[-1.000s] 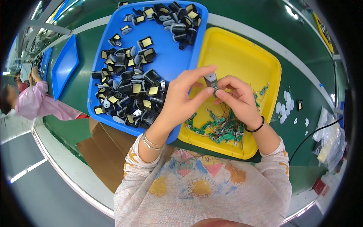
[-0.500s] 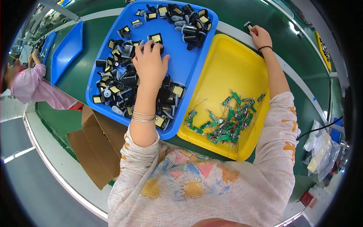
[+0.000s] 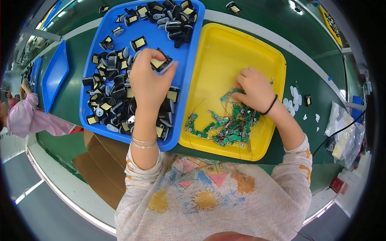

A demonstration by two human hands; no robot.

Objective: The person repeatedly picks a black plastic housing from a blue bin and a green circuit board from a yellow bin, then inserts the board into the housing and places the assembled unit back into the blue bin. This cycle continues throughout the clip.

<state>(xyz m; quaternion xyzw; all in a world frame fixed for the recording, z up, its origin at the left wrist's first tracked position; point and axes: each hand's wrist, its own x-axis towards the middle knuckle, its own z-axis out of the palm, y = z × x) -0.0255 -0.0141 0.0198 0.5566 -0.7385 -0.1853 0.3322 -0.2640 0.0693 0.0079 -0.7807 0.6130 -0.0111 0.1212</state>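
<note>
Over the blue tray (image 3: 192,60), my left hand (image 3: 148,82) pinches a black plastic housing (image 3: 162,63) with a yellow pad on it. Beneath and around that hand lie many similar black housings (image 3: 116,82) with grey end pieces. My right hand (image 3: 257,89) is inside the yellow tray (image 3: 221,44), at the upper edge of a heap of small green circuit boards (image 3: 235,134) with thin wires. Its thumb and fingers close on a green circuit board (image 3: 227,95), partly hidden by them.
Another black housing (image 3: 233,7) lies on the green bench beyond the trays. White plastic pieces (image 3: 295,98) and a small black part (image 3: 308,100) rest right of the yellow tray, near clear plastic bags (image 3: 345,132). An open cardboard box (image 3: 102,164) stands below left; a co-worker's pink sleeve (image 3: 32,114) shows farther left.
My right hand has let go of a black housing on the far bench and come back into the yellow tray among the boards. My left hand has picked up a housing. The view has shifted.
</note>
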